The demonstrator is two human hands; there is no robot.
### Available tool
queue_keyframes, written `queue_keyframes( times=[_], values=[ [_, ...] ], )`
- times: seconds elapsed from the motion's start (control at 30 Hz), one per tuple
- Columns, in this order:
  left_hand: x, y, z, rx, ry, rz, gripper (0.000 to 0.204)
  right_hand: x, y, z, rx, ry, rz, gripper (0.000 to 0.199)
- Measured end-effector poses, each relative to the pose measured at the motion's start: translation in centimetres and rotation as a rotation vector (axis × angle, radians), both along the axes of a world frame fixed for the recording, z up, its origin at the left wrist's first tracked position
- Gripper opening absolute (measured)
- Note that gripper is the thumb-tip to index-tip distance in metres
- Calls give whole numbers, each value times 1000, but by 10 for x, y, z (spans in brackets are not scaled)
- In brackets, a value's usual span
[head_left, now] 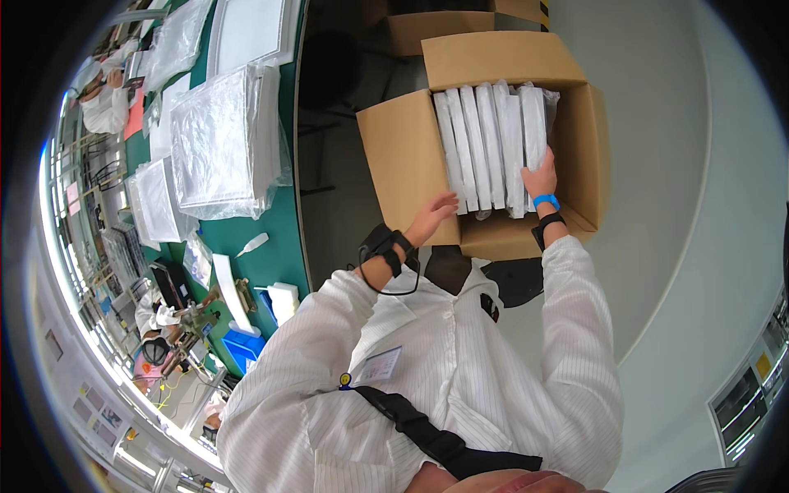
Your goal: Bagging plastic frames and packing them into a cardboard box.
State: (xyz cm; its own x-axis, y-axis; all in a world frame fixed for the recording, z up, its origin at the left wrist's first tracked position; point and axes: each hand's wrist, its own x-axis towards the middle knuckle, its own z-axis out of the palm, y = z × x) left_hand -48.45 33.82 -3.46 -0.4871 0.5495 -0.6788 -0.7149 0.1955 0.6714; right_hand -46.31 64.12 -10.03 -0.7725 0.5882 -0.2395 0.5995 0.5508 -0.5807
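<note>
An open cardboard box (604, 156) stands in front of me with its flaps spread outward. Inside it, several flat white panels (486, 135) in clear plastic wrap stand on edge, side by side. My right hand (540, 176) grips the near end of a wrapped panel (533, 123) at the right of the row, thumb on its left side; some fingers are hidden. My left hand (433, 217) is open beside the box's near left corner, fingers stretched toward the row and nothing in them. Both wrists wear dark bands, the right one also a blue band.
A green workbench (283, 238) runs along my left, bearing a stack of plastic-wrapped panels (226, 140), a small white bottle (253, 244) and a blue bin (244, 349). Another cardboard box (440, 31) stands beyond. Other people sit at the far left. A pale wall (731, 205) rises on my right.
</note>
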Motion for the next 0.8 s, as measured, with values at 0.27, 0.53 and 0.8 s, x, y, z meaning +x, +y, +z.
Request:
queue_keyframes(
  times=[0.27,0.53,0.8],
  values=[
    [15,-69,25,-255,-114,11,43,-10,-17,-20,-77,110,47,81],
    [58,-124,28,-421,-233,71,44,-15,-28,-8,-17,-226,-184,70],
    [82,-161,49,-492,-284,147,46,-6,-29,-14,-78,14,-206,63]
  ],
)
